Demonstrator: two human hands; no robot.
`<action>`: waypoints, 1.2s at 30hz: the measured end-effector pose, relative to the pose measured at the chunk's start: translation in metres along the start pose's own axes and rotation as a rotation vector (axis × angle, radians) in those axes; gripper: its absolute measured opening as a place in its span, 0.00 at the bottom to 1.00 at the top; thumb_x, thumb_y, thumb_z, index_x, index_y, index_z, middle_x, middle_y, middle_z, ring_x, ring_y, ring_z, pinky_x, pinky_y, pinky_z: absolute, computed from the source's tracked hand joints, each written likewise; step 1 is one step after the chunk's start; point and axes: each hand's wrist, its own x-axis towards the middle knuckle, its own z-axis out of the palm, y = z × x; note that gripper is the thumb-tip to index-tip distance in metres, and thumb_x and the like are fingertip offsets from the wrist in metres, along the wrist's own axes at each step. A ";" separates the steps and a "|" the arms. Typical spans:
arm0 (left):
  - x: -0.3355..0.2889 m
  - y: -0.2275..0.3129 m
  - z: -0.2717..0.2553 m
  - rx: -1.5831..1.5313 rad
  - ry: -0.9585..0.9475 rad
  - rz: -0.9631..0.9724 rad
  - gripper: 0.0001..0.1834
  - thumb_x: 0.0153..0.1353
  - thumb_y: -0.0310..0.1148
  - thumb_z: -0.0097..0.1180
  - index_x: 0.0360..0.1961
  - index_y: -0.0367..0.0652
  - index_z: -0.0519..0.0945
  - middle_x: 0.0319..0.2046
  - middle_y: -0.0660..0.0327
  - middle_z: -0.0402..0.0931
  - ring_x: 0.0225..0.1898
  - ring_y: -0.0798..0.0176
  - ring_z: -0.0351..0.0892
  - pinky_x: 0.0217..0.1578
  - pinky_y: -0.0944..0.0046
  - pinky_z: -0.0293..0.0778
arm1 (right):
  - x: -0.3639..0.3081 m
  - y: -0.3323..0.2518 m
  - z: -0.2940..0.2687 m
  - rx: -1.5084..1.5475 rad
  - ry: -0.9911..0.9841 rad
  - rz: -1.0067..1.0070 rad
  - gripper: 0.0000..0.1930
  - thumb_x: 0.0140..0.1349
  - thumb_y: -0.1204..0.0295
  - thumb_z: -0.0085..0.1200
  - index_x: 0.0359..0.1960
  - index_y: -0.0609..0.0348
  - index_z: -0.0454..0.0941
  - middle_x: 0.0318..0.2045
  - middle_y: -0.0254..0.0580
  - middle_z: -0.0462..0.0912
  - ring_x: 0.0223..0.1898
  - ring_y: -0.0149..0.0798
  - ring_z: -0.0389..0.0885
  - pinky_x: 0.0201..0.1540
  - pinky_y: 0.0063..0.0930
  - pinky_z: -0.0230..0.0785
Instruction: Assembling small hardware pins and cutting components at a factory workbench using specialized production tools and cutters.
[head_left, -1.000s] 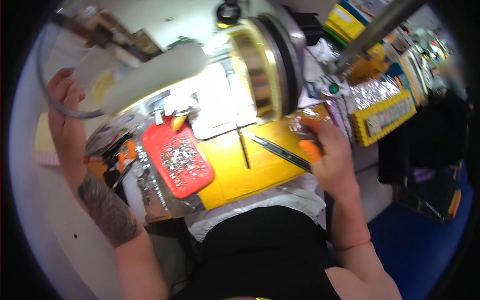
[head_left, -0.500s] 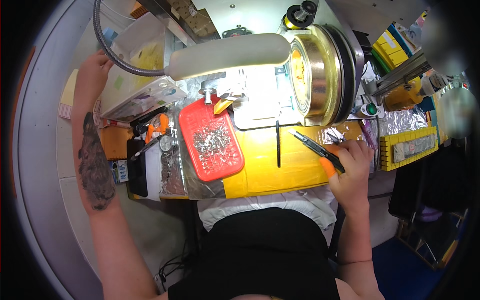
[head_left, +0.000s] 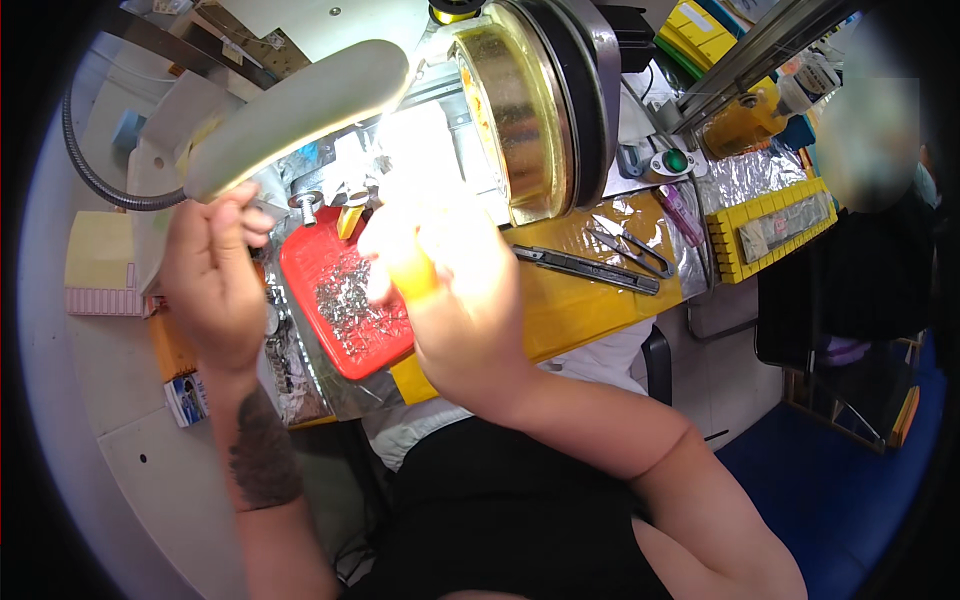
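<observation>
My left hand [head_left: 213, 285] is raised at the lower left end of the long white lamp [head_left: 300, 115]. Its fingers are curled with thumb and fingertips together; whatever is between them is too small to name. My right hand [head_left: 465, 310] hovers over the right side of a red tray [head_left: 392, 352] that holds many small silvery metal pieces [head_left: 345, 305]. An orange finger cot covers one of its digits. Glare washes out its fingers, hiding any grip. On the yellow-covered bench, right of that hand, lie a black utility knife [head_left: 590, 270] and small metal snips [head_left: 640, 250].
A round machine drum [head_left: 515, 120] rises behind my right hand. Farther right are a green button [head_left: 675, 160], a purple lighter-like item [head_left: 682, 215], a yellow ridged box [head_left: 735, 245] and an amber bottle [head_left: 740, 125]. A flexible metal hose [head_left: 90, 180] curves to the lamp.
My right hand has let go of the utility knife and moved left over the red tray. My left hand has come from the pale bin to the lamp's end. The view has shifted.
</observation>
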 end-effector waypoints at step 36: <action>0.087 0.021 0.049 -0.697 -0.590 0.021 0.43 0.60 0.51 0.55 0.70 0.30 0.64 0.64 0.54 0.69 0.53 0.64 0.68 0.54 0.68 0.65 | 0.050 0.017 -0.004 -0.510 -0.131 -0.637 0.05 0.72 0.79 0.45 0.42 0.70 0.73 0.35 0.43 0.73 0.35 0.35 0.72 0.38 0.28 0.68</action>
